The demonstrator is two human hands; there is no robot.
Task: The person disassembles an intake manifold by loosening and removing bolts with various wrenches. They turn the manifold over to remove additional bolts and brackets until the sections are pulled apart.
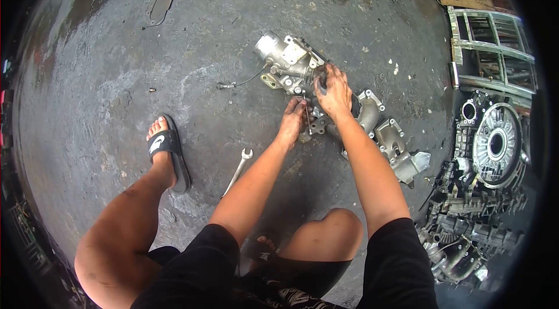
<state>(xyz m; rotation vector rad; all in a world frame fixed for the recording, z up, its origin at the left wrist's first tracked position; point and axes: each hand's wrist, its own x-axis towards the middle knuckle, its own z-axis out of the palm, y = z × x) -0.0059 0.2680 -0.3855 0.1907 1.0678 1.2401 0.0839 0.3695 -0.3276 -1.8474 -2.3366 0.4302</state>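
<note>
Right hand (pixel 333 92) clasps manifold (pixel 289 63), left hand (pixel 293 118) beside; wrench (pixel 237 170) near, casings (pixel 492 146) rightward.

Both arms are bare and reach from the lower part of the frame toward its centre. The left arm (pixel 250 187) runs up and to the right, nearly straight. The left hand (pixel 293 120) lies just below centre, its back toward the camera and its fingers curled in. The right arm (pixel 370 169) rises from the lower right, leaning left. The right hand (pixel 333 92) sits just above and right of the left one, knuckles up, fingers clenched downward. The two hands are close together.
</note>
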